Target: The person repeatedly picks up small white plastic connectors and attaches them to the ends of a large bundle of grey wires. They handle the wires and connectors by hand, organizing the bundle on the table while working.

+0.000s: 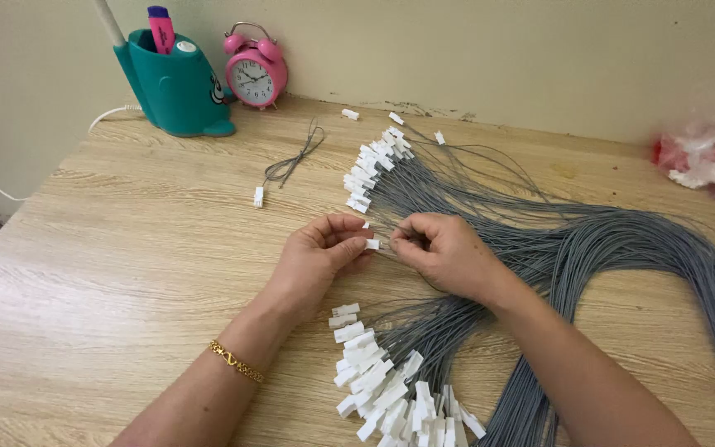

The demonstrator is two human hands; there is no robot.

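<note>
The left hand [318, 252] pinched a small white connector [371, 244] between thumb and fingertips near the tabletop [126, 248] centre. The right hand [447, 252] gripped its grey wire [392, 246], fingers closed narrowly.

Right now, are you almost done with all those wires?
Hard to say. Most grey wires already have white plugs: one bunch above, another below. The left hand pinches one plug; the right hand holds its wire. One finished wire lies apart.
</note>
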